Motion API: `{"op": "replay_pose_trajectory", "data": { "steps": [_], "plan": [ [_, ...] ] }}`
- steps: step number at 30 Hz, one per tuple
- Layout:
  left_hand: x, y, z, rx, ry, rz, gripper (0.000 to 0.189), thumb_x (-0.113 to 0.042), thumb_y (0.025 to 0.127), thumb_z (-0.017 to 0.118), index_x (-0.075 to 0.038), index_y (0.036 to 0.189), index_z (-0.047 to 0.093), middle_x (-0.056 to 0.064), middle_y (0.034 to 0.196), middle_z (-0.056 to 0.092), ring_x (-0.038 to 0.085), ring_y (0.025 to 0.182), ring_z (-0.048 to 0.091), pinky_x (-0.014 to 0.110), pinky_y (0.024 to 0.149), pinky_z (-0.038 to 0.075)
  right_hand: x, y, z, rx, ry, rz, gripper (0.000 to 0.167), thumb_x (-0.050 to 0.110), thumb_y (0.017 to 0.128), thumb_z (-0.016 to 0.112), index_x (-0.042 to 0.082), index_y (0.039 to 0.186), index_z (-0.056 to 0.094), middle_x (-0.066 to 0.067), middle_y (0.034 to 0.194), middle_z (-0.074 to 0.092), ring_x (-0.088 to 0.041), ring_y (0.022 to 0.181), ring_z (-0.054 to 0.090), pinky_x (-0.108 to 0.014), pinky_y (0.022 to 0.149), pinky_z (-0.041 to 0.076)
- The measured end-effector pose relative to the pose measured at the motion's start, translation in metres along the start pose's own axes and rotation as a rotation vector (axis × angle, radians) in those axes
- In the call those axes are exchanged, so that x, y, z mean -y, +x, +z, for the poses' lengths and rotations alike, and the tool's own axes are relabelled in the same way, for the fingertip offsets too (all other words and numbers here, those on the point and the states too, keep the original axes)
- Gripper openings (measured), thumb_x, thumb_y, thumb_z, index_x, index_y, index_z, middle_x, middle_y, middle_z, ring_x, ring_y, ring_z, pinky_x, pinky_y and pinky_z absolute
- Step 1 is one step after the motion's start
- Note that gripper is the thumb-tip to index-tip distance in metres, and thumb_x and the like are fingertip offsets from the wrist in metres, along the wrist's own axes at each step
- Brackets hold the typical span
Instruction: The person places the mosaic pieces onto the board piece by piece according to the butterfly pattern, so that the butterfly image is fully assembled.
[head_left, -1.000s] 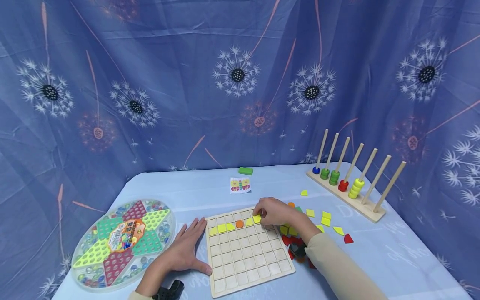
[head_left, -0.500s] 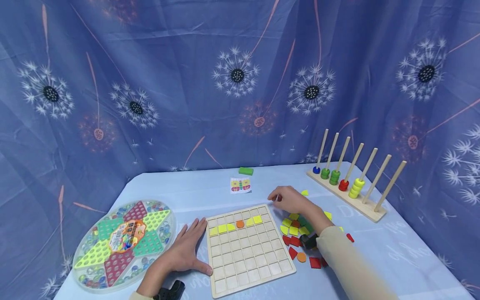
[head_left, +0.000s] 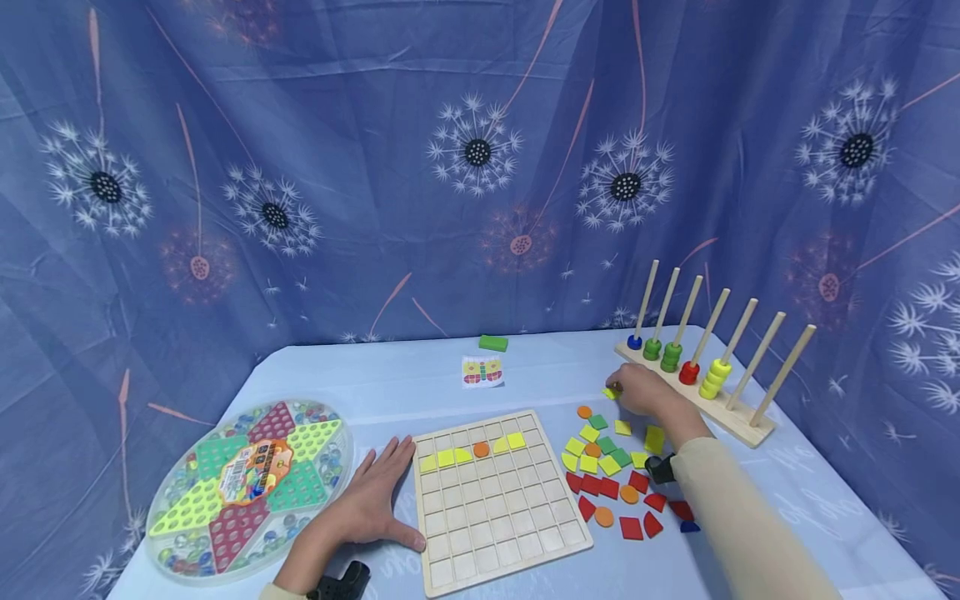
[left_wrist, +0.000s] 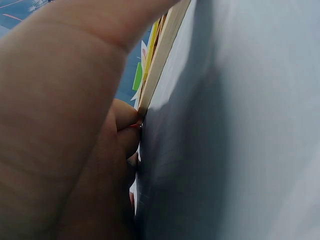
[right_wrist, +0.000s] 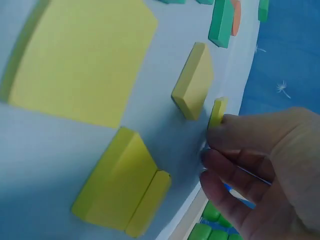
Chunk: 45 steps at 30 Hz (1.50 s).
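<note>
In the head view my left hand (head_left: 375,496) rests on the table, fingers spread and thumb out, against the left edge of the wooden grid board (head_left: 495,508). The left wrist view shows its thumb and fingertips at the board's side (left_wrist: 162,60). Along an upper row of the board lie several yellow tiles (head_left: 446,457) and an orange disc (head_left: 481,449). My right hand (head_left: 647,392) is at the far right, beyond the loose pieces. Between its thumb and fingers it pinches a small yellow quarter-round tile (right_wrist: 217,111), partly hidden by the thumb.
Loose red tiles (head_left: 632,527), green tiles (head_left: 597,422) and other pieces lie right of the board. A peg abacus (head_left: 693,392) stands back right. A marble game board (head_left: 247,492) lies left. A butterfly picture card (head_left: 482,372) and green block (head_left: 492,342) lie behind.
My right hand has let go of a yellow square on the board and moved right to the quarter-round tile, which has shifted slightly nearer. The left hand stays put.
</note>
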<state>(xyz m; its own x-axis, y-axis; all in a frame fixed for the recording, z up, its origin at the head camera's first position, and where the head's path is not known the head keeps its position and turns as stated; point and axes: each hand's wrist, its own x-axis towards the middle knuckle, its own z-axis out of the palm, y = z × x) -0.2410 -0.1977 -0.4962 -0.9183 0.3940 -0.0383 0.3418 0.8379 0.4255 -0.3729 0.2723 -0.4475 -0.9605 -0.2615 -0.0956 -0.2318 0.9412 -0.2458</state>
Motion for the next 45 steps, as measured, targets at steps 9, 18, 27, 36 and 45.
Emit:
{"op": "replay_pose_trajectory", "data": {
  "steps": [9,18,27,36,45],
  "plan": [
    [0.001,0.000,0.001,0.003,0.000,-0.006,0.148,-0.083,0.038,0.073,-0.008,0.154,0.020,0.006,0.159,0.017,0.027,0.145,0.005,0.051,0.115,0.000,0.001,-0.001,0.001,0.007,0.008,-0.028,0.026,0.007,0.084,0.069,0.012,0.109,0.073,-0.002,0.093,0.067,-0.019,0.083,0.059,-0.046,0.083,0.052],
    [0.001,0.000,0.000,0.009,0.000,-0.013,0.148,-0.083,0.038,0.073,-0.008,0.154,0.021,0.007,0.159,0.018,0.027,0.145,0.005,0.051,0.115,0.000,0.006,0.001,0.006,0.006,0.031,-0.015,0.019,0.018,0.078,0.076,0.011,0.095,0.070,0.001,0.082,0.059,-0.019,0.075,0.052,-0.037,0.072,0.050],
    [-0.001,0.000,-0.002,0.010,-0.003,-0.008,0.147,-0.083,0.039,0.073,-0.008,0.154,0.020,0.006,0.159,0.017,0.027,0.145,0.005,0.051,0.115,0.000,0.026,0.002,0.012,0.015,0.148,-0.069,0.020,0.023,0.078,0.078,0.010,0.091,0.068,0.001,0.078,0.058,-0.017,0.069,0.051,-0.031,0.062,0.047],
    [-0.002,-0.001,-0.003,0.008,-0.009,-0.011,0.147,-0.082,0.038,0.074,-0.008,0.154,0.021,0.006,0.159,0.018,0.028,0.145,0.006,0.051,0.115,0.000,0.082,0.003,0.021,0.068,0.257,-0.257,0.016,0.014,0.078,0.075,0.012,0.092,0.068,0.002,0.078,0.057,-0.016,0.071,0.051,-0.032,0.062,0.045],
    [0.001,0.000,0.000,0.005,0.006,-0.012,0.148,-0.084,0.038,0.072,-0.009,0.154,0.020,0.005,0.159,0.017,0.027,0.146,0.005,0.050,0.115,0.000,0.121,0.000,0.026,0.153,0.168,-0.315,0.014,0.018,0.077,0.077,0.017,0.089,0.069,0.005,0.076,0.057,-0.013,0.070,0.051,-0.029,0.062,0.045]
  ]
}}
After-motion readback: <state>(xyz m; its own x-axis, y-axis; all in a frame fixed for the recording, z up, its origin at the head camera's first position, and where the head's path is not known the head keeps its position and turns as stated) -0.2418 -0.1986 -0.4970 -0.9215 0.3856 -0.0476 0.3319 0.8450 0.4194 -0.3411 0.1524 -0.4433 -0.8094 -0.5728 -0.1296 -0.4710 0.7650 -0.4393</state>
